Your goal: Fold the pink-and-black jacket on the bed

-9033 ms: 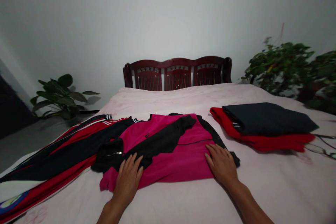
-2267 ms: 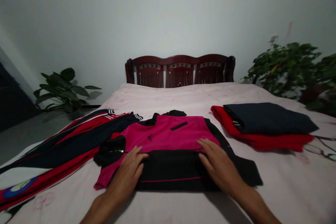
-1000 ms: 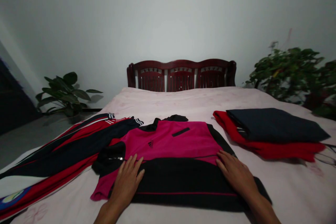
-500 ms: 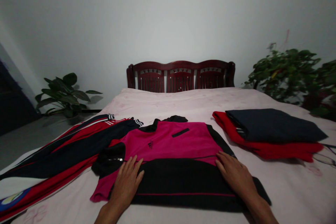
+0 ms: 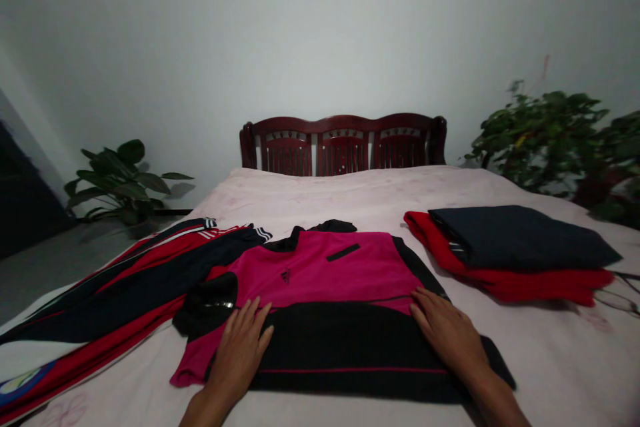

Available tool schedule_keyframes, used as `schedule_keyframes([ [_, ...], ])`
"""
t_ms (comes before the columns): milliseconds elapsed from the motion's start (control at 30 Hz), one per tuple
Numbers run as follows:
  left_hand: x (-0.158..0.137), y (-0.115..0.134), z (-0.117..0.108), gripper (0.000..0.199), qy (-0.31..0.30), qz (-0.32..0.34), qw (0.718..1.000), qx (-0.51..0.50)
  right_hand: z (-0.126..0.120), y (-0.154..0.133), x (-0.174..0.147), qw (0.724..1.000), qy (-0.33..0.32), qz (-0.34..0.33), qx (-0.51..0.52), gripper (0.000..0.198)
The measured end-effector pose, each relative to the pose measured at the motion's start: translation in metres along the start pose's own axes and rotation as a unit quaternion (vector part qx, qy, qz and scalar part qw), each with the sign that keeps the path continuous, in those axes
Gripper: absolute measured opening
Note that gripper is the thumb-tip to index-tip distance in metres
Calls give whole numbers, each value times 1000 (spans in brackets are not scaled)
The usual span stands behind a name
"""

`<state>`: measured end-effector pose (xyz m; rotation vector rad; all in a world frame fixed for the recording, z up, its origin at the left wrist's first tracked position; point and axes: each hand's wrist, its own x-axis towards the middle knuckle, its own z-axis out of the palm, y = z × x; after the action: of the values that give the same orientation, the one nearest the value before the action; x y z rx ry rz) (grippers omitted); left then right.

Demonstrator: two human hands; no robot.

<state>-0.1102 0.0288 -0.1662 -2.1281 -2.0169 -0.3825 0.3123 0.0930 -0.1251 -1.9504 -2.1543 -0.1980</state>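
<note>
A magenta and black jacket (image 5: pixel 320 267) lies spread on the bed in front of me, its collar pointing away. My left hand (image 5: pixel 243 340) rests flat on its left side, fingers stretched out over the seam between magenta and black. On the opposite side, my right hand (image 5: pixel 447 330) lies palm down with its fingers extended on the cloth. Neither hand grips the fabric. A black sleeve end shows beyond my right wrist, and a magenta cuff pokes out by my left wrist.
Red, navy and white tracksuit clothes (image 5: pixel 135 287) stretch along the bed's left side. At right sits a folded stack with a navy garment (image 5: pixel 520 240) over a red one (image 5: pixel 540 287), beside eyeglasses (image 5: pixel 617 300). Behind stands a wooden headboard (image 5: pixel 343 143); plants (image 5: pixel 120 177) flank the bed.
Both hands stay in the same places on the jacket. Only a very slight shift of the whole view shows.
</note>
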Motion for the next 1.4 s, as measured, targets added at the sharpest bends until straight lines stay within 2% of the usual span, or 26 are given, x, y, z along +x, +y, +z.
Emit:
schedule_keyframes([
  [200, -1, -2, 2, 46, 11, 10, 1000, 2, 5, 2, 0, 1000, 19, -1, 12, 48],
  [500, -1, -1, -1, 46, -4, 0, 1000, -3, 2, -1, -1, 1000, 14, 5, -13, 48],
  [967, -2, -4, 4, 46, 17, 14, 1000, 2, -1, -3, -1, 1000, 7, 16, -3, 48],
  [1200, -1, -3, 2, 47, -4, 3, 1000, -2, 3, -2, -1, 1000, 21, 12, -2, 47],
  [1400, -1, -3, 3, 47, 1, 4, 1000, -5, 2, -1, -1, 1000, 21, 8, -9, 46],
])
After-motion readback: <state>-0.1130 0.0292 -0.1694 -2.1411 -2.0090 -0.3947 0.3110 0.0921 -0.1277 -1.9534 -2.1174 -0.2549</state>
